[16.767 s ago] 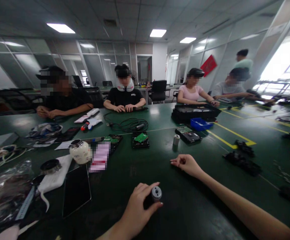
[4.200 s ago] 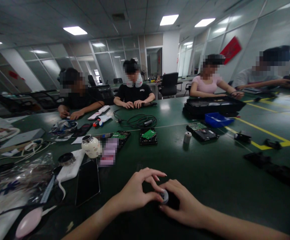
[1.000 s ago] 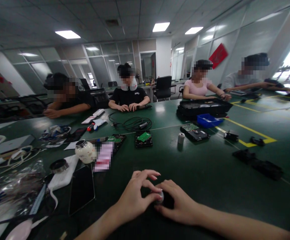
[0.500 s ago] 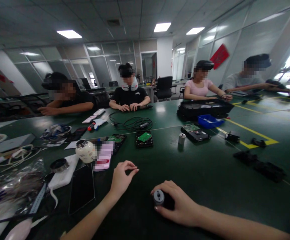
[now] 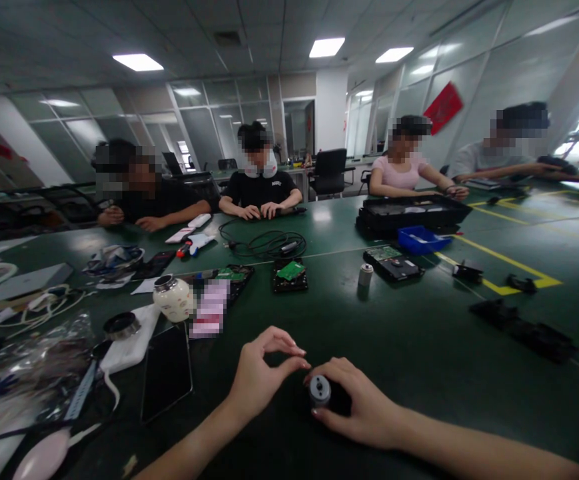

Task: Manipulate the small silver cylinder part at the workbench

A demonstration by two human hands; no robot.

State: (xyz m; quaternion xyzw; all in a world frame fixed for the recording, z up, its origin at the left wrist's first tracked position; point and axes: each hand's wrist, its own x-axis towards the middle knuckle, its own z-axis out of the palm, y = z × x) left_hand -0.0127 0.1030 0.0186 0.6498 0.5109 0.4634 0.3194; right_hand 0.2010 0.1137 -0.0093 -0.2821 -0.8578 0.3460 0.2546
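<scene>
My right hand (image 5: 362, 407) grips a small cylindrical motor (image 5: 320, 390) between thumb and fingers. The motor is grey metal, upright, with a round boss and small holes on its top face. My left hand (image 5: 262, 367) hovers just left of it, thumb and fingers curved toward each other with a gap at the tips and nothing visible between them. Its fingertips are close to the fingers of my right hand. Farther off, a second silver motor (image 5: 365, 275) stands upright on the green table (image 5: 279, 320).
Hard drives with green boards (image 5: 290, 275) lie ahead, beside a coiled black cable (image 5: 269, 243). A tablet (image 5: 168, 373), a cream jar (image 5: 173, 300) and plastic bags crowd the left. Black parts (image 5: 524, 327) and a blue tray (image 5: 422, 240) lie right. Several people sit opposite.
My left hand has moved right, toward the motor, and its fingertips have parted a little. My right hand keeps its grip on the motor, almost still.
</scene>
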